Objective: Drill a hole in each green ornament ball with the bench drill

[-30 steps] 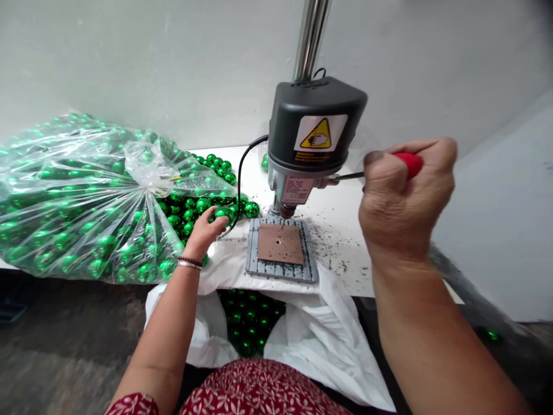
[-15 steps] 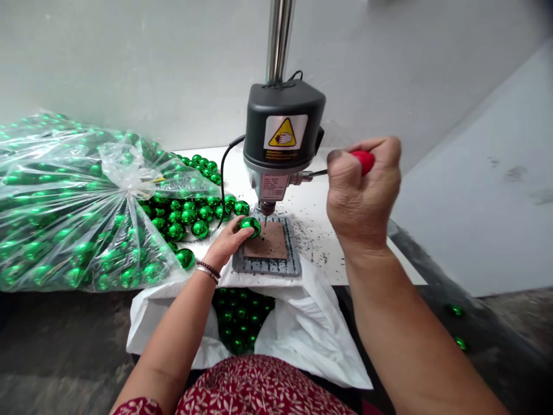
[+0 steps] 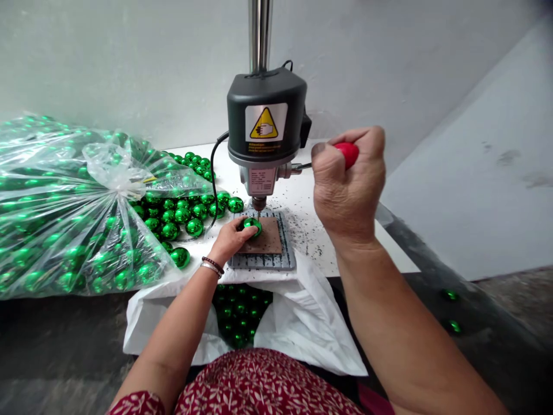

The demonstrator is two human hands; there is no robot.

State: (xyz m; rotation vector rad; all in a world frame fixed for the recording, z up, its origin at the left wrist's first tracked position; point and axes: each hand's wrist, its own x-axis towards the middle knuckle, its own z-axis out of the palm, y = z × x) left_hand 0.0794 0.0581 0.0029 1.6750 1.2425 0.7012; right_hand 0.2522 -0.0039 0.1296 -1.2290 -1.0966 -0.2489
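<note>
My left hand [image 3: 232, 238] grips a shiny green ball [image 3: 252, 226] by its side, over the brown board [image 3: 270, 237] on the slotted grey base plate [image 3: 287, 253]. Just above the ball is the thin bit [image 3: 259, 214] of a dark drill press [image 3: 265, 112]; whether the bit touches the ball I cannot tell. My right hand [image 3: 349, 181] is closed round the red knob [image 3: 347, 154] of the drill press lever, to the right of the machine. The underside of the held ball is hidden.
A large clear plastic bag [image 3: 78, 230] full of green balls lies on the left, with loose balls [image 3: 182, 215] beside it. Dark shavings dot the white table [image 3: 319, 230]. Below its front edge, an open white sack [image 3: 302, 323] holds more balls. Two balls [image 3: 451, 327] lie at the lower right.
The ball in my left hand has moved from beside the bit to under it. My right hand keeps its grip on the knob. The whole view has shifted slightly.
</note>
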